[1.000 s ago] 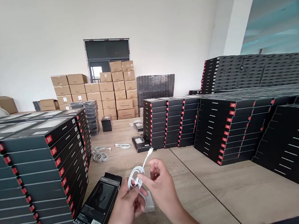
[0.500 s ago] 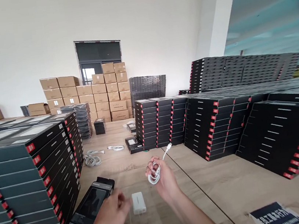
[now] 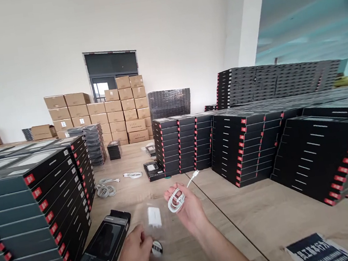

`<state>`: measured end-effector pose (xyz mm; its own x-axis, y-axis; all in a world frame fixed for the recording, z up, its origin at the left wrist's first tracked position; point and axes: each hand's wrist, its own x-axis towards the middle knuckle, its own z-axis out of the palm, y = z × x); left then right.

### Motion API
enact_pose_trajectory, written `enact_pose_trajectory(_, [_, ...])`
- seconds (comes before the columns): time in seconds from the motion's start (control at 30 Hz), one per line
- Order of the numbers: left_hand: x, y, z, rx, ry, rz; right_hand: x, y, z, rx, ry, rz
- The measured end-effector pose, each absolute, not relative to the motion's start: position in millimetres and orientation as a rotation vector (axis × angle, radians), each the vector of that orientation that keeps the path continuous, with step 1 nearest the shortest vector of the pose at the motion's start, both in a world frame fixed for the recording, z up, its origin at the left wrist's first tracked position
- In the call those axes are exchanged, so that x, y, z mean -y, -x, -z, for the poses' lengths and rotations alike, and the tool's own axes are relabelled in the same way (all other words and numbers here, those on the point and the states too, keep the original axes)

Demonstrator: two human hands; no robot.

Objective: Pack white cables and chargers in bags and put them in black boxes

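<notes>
My right hand [image 3: 191, 208] is closed around a coiled white charging cable [image 3: 174, 201]. One plug end of it sticks up past the fingers. My left hand [image 3: 134, 248] pinches the edge of a clear plastic tray [image 3: 163, 227], whose outline is faint. In the tray sits a white charger plug [image 3: 154, 216] with its prongs towards me. A round black-and-white label [image 3: 157, 248] shows beside my left thumb. To the left of that hand lies an opened black box [image 3: 101, 248] with a dark window and its end flap out.
Stacked black boxes with red corners [image 3: 50, 199] stand close on the left, with more stacks [image 3: 241, 147] on the right. Coiled white cables [image 3: 106, 189] and a small black box [image 3: 153, 170] lie ahead. A printed sheet [image 3: 317, 250] rests at lower right.
My left hand has taken hold of the clear tray's edge. The tray, with the charger and label, has shifted away from me and slightly left. My right hand still holds the cable.
</notes>
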<state>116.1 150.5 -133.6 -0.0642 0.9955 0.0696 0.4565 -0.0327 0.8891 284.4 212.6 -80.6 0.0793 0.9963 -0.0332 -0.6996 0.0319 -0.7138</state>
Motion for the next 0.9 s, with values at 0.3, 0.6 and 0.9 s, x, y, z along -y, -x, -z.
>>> enact_pose_trajectory(0.3, [-150.9, -135.2, 128.3, -1.072, -0.821, -1.547, -195.4, -255.7, 95.3, 1.074, 0.942, -1.004])
enact_pose_trajectory(0.6, [-154.1, -127.5, 123.9, -0.687, -0.538, -1.612, -196.8, -249.9, 121.6, 1.662, 0.992, -0.777])
enact_pose_trajectory(0.9, [-157.5, -117.3, 121.2, -0.674, -0.56, -1.606, -205.0, -265.6, 110.6, 1.217, 0.786, -1.481])
